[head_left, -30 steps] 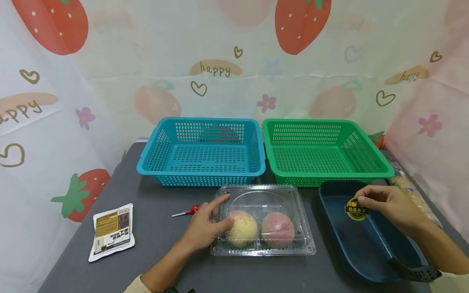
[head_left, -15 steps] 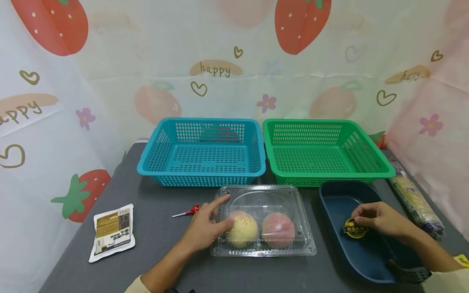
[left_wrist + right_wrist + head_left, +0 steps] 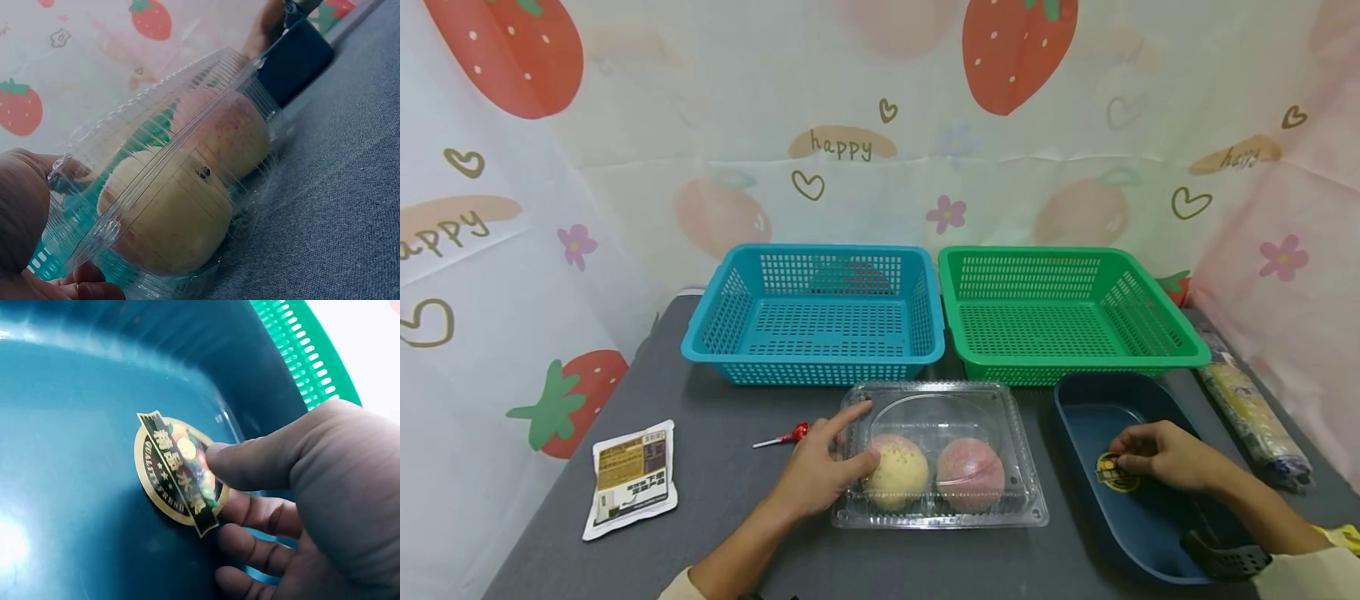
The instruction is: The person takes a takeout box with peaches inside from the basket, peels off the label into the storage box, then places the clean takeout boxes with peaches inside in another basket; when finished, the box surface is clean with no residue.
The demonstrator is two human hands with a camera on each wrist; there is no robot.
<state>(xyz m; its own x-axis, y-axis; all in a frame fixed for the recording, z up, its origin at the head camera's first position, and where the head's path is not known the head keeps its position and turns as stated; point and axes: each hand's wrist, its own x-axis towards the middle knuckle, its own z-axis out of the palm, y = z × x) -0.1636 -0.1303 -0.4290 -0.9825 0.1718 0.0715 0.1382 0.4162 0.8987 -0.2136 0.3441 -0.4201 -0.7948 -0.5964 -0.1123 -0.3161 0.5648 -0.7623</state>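
Observation:
A clear plastic clamshell box [image 3: 955, 417] holds two peaches, one yellowish [image 3: 897, 472] and one pink [image 3: 970, 475]. My left hand [image 3: 820, 467] holds the box by its left side, index finger and thumb spread along it; the left wrist view shows the fingers [image 3: 69, 172] behind the plastic. Inside a dark blue tray [image 3: 1086, 408], my right hand [image 3: 1165, 457] pinches a round black-and-gold fruit sticker [image 3: 175, 475] between thumb and fingers. The sticker is tilted just above the tray's bottom, and whether it touches it I cannot tell.
Behind stand a blue basket [image 3: 812, 325] and a green basket [image 3: 1037, 325], side by side. A red lollipop [image 3: 797, 432] lies left of the box, and a white-and-brown pouch [image 3: 631, 479] farther left. A long wrapped packet [image 3: 1255, 408] lies along the right edge.
My right hand has moved toward me and slightly left with the sticker, lower into the tray. The left hand and the box have stayed in place.

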